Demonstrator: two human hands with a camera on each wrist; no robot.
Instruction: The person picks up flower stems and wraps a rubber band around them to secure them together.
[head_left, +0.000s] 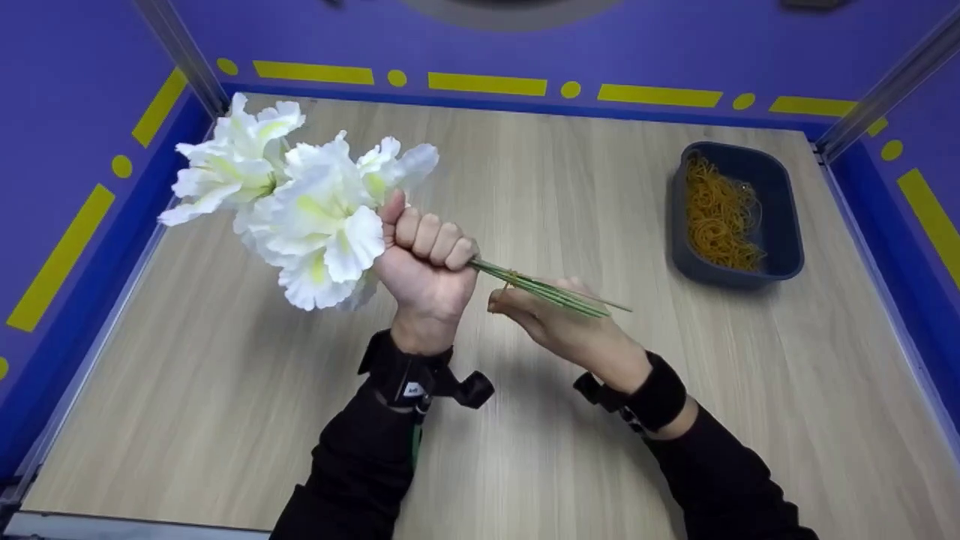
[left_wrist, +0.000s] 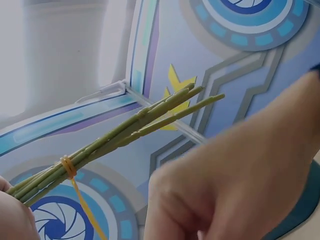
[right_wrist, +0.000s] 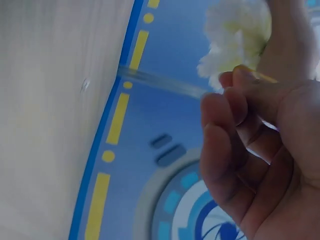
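My left hand (head_left: 429, 262) grips a bunch of white flowers (head_left: 319, 210) by the stems, thumb up beside the blooms. Out of the fist the green stems (head_left: 544, 287) slant to the right, their cut ends loose. A yellow rubber band (left_wrist: 68, 167) is wound round them a short way from the fist, and one strand of it stretches down, taut. My right hand (head_left: 577, 330) is below and behind the stems. It pinches the stretched end of the band between thumb and forefinger, as the right wrist view shows; the other fingers (right_wrist: 217, 150) are curled.
A dark grey plastic tub (head_left: 784, 225) stands at the right of the wooden table (head_left: 525, 450), holding a heap of yellow rubber bands (head_left: 716, 214). Blue panels (head_left: 510, 45) with yellow marks close in the back and sides of the table.
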